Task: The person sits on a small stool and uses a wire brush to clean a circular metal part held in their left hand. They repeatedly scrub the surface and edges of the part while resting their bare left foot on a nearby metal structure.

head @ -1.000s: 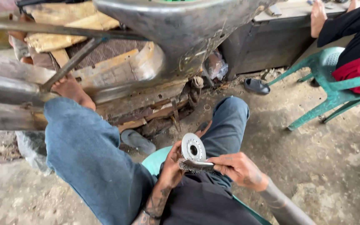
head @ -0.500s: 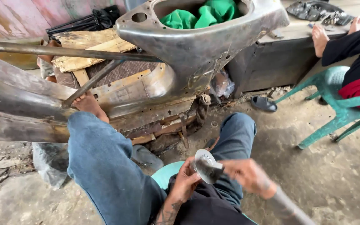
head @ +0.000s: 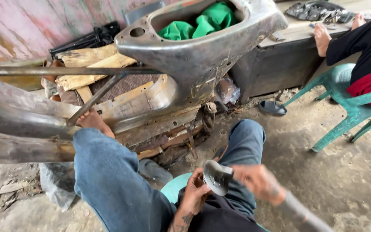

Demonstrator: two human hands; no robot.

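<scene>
A bare, rusted sheet-metal scooter body [head: 159,68] fills the upper left, a bare foot [head: 93,121] propped against its lower edge; below, between blue-jeaned knees, the left hand [head: 195,194] is clamped on a round perforated steel disc [head: 214,178], tilted edge-on; the blurred right hand [head: 256,180] grips a small wire brush [head: 224,172] against the disc's face; open concrete floor [head: 323,184] stretches right to a green plastic chair [head: 348,107].

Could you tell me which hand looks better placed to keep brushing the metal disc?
The right hand, probably: it grips the wire brush, bristles against the metal disc. The left hand is occupied, holding the disc from below.
</scene>
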